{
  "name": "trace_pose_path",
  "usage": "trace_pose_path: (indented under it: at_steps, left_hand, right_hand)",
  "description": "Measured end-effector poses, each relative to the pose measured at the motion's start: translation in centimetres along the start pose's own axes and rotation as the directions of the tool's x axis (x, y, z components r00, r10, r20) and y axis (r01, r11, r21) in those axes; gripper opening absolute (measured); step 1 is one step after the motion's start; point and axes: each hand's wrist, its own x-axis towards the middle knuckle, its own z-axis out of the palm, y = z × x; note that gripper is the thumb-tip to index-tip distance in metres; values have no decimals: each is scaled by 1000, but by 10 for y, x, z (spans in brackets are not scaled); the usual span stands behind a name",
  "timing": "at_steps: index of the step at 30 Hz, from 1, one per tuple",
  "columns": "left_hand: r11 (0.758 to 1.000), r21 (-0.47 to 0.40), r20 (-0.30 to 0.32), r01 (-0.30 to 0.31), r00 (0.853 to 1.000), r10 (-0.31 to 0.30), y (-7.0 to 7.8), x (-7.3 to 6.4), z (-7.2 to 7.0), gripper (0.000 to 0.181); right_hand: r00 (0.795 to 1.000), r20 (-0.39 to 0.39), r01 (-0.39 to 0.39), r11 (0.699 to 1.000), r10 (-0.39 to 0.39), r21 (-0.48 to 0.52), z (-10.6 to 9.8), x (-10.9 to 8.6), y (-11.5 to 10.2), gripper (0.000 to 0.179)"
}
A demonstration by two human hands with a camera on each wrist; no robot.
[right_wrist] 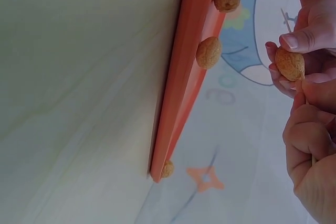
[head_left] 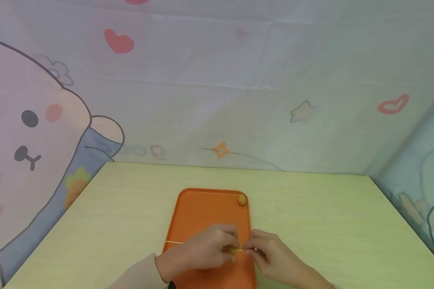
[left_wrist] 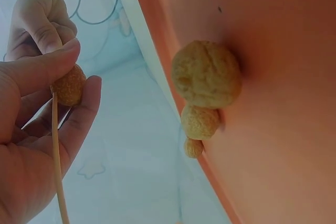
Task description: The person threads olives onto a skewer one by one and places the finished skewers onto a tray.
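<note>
In the head view, the left hand and the right hand meet above the near part of an orange tray on a pale wood-grain table. A golden-brown fried ball sits in the left hand's fingers, and a thin wooden skewer shows to the left of that hand and again between the two hands. A loose ball lies in the tray's far right corner; behind the table hangs a printed cloth with hearts and a cartoon bear. In the left wrist view, the left thumb and fingers are closed around the fried ball, the skewer running from it across the palm, while three wrinkled balls line the tray's side. In the right wrist view, the right hand's fingers are curled in a tight pinch on the skewer just beside the fried ball, which is off the tray; the skewer's thin end pokes out beyond the left hand.
</note>
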Motion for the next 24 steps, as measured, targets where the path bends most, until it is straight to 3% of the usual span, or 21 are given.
trace_pose_path:
  at_steps: [7, 16, 24]
  left_hand:
    - [1000, 1, 0, 16, 1000, -16, 1, 1, 3, 12]
    - [1000, 19, -20, -18, 1000, 18, 0, 1, 4, 17]
    - [998, 61, 24, 12, 1000, -14, 0, 2, 2, 17]
  right_hand:
    - [1000, 6, -3, 1000, 3, 6, 2, -1, 0, 20]
    - [1000, 13, -26, 1000, 26, 10, 0, -2, 0, 17]
    - [998, -28, -53, 981, 49, -186, 0, -4, -2, 18]
